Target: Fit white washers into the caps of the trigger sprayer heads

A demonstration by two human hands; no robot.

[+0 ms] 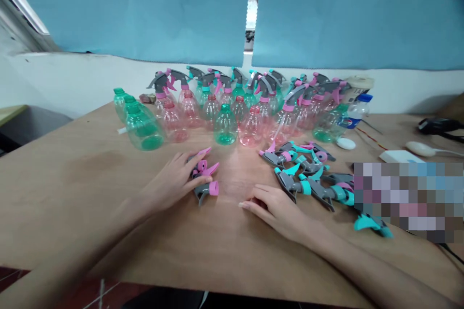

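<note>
My left hand (pixel 174 178) rests on the wooden table (pixel 90 193), fingers curled around a grey spray trigger head with pink parts (pixel 205 178). A second pink-and-grey head lies right beside it. My right hand (pixel 275 205) lies flat on the table, fingers stretched to the left, holding nothing, just left of a pile of grey, teal and pink spray heads (pixel 311 174). Behind both hands stand several clear green and pink plastic bottles (pixel 224 125); those in the back rows carry spray heads, the front ones are uncapped.
A group of open green bottles (pixel 139 120) stands at the left. A capped drink bottle (pixel 357 111), a white oval object (pixel 346 143), a white box (pixel 398 156) and cables lie at the right. A blurred patch covers the right side. Blue blinds hang behind.
</note>
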